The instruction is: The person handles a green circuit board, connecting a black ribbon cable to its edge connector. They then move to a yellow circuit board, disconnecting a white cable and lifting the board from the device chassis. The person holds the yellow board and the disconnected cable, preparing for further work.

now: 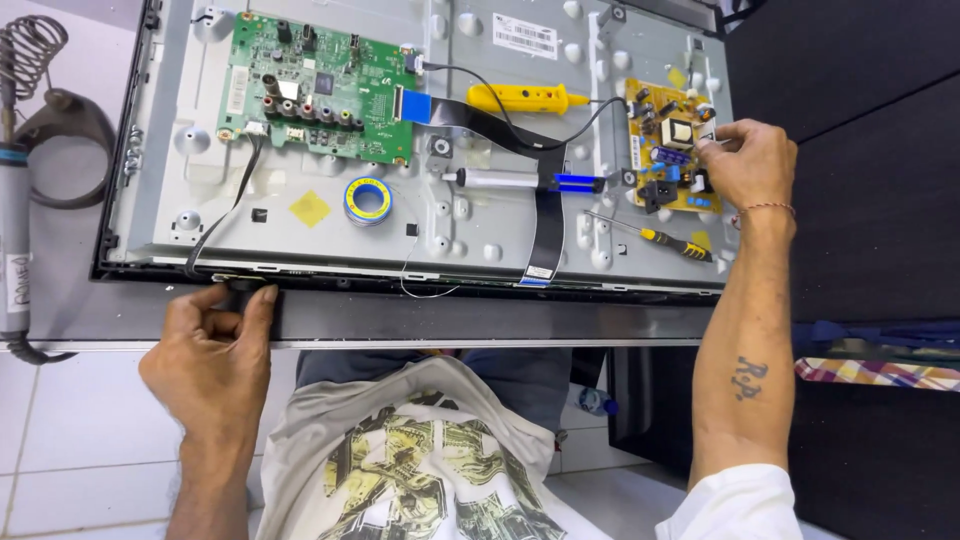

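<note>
An opened flat television [300, 240] lies face down, its grey metal back plate bare. A green circuit board [318, 88] is mounted at its top left and a yellow power board [668, 140] at its right. My right hand [748, 160] rests on the right edge of the yellow board, fingertips pinching at a small part there. My left hand [215, 345] grips the near black edge of the set, thumb and fingers curled around a small black piece. A black flat ribbon cable [545, 215] runs from the green board down to the near edge.
A yellow tester pen [525, 98], a solder sucker [520, 181], a roll of solder wire [367, 200] and a yellow-handled screwdriver [672, 241] lie on the back plate. A soldering iron stand [30, 60] sits far left. Black surface lies to the right.
</note>
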